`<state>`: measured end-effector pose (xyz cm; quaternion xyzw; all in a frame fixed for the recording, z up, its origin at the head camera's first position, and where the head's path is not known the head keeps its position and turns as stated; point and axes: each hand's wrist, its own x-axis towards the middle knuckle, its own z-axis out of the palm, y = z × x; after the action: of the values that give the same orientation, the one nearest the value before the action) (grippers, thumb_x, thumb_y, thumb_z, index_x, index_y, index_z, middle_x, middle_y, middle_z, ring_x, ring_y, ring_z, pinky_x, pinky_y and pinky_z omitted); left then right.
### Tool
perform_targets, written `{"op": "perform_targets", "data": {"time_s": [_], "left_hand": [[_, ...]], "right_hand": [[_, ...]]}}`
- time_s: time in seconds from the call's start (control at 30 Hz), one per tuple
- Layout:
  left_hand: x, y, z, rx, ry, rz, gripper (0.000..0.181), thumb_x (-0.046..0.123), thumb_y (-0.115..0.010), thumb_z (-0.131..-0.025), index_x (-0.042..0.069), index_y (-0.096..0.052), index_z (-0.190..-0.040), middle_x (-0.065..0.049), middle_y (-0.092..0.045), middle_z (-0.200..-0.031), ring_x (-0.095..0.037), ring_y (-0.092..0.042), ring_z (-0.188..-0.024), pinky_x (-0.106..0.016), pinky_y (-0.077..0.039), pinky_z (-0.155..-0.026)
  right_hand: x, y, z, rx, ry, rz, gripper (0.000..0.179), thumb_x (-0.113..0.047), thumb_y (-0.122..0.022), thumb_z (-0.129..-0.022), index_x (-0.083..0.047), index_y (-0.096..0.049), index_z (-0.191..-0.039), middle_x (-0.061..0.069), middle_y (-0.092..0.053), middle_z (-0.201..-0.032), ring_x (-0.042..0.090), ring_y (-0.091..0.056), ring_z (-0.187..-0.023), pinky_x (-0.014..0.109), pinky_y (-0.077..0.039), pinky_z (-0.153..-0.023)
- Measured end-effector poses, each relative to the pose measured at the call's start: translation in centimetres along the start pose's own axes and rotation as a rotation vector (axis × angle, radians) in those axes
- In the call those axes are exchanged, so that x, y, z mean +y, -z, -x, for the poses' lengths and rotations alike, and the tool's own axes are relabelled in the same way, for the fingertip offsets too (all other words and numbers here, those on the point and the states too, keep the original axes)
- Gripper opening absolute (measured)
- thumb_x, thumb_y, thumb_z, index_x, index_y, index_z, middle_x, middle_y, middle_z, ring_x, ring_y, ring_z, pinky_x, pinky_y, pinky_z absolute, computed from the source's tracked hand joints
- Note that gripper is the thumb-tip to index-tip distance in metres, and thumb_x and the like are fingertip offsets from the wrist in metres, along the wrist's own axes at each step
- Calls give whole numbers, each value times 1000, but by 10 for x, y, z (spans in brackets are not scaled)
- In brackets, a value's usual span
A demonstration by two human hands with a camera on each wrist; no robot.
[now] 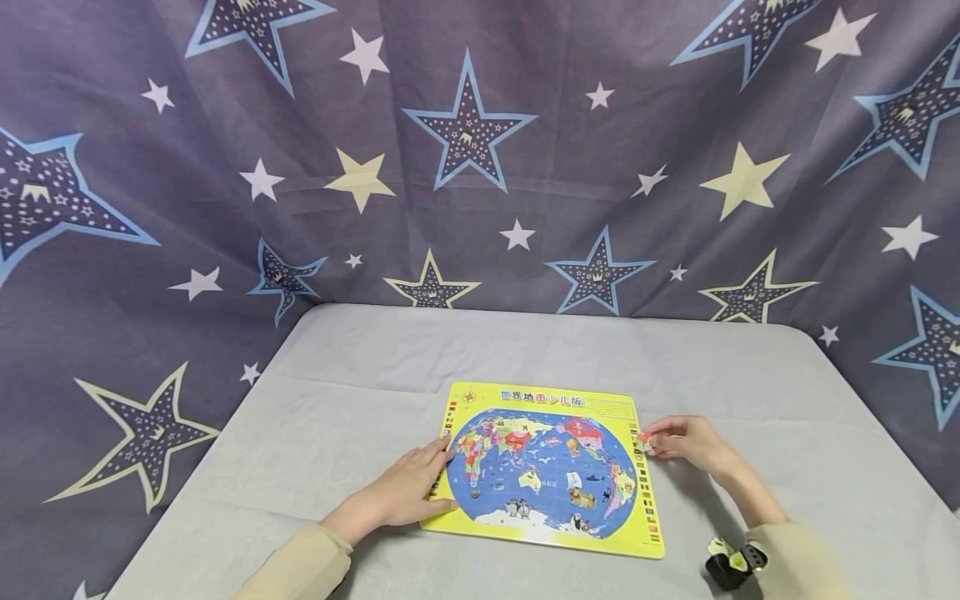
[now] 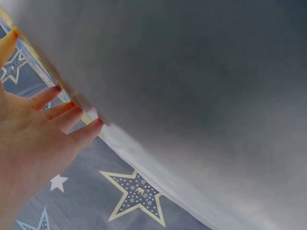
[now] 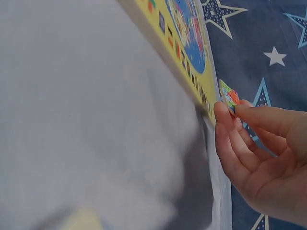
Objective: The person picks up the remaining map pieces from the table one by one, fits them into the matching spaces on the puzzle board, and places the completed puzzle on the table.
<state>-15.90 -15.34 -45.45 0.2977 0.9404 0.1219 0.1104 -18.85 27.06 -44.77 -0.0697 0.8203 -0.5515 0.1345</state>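
Observation:
A yellow-bordered world map puzzle board [image 1: 547, 540] lies flat on the table, its blue oval map covered in coloured lands and small animal pictures. My left hand [image 1: 408, 489] rests at the board's left edge, fingers extended and spread; in the left wrist view its fingertips [image 2: 96, 125] touch along that edge. Beyond the right border, my right hand [image 1: 696, 442] pinches a small puzzle piece [image 3: 229, 95] between thumb and fingers. That piece shows red, green and yellow print in the right wrist view. It is raised close by the board's right edge, over a column of little flags.
Pale grey cloth covers the table [image 1: 315, 425]. A dark curtain with stars [image 1: 465, 225] hangs behind it and along both sides. On the right wrist sits a black strapped device [image 1: 731, 567].

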Motion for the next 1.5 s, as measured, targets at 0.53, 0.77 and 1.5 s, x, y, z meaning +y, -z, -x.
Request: {"op": "perform_targets", "data": {"time_s": [0.53, 0.77, 1.5], "left_hand": [[0, 0, 0, -2, -4, 6, 74, 49, -52, -83, -1, -33, -134, -18, -21, -143, -29, -21, -131, -44, -22, -105], [-1, 0, 0, -5, 3, 4, 74, 49, -52, -83, -1, -33, -134, -17, -21, -144, -29, -20, -131, -43, -22, -105], [0, 0, 0, -7, -2, 1, 74, 49, -51, -83, -2, -33, -134, -18, -21, -143, -29, -21, -131, -43, -22, -105]], "right_hand": [[-18, -41, -23, 3, -22, 52, 22, 3, -57, -79, 12, -59, -99, 9, -62, -79, 18, -62, -71, 29, -53, -66], [-26, -57, -30, -40, 35, 48, 20, 4, -57, -79, 11, -60, -97, 10, -61, -78, 21, -63, -71, 31, -54, -66], [-42, -98, -44, -192, 176, -12, 18, 8, -54, -80, 12, -61, -96, 22, -63, -86, 32, -63, -75, 33, -54, -66]]}}
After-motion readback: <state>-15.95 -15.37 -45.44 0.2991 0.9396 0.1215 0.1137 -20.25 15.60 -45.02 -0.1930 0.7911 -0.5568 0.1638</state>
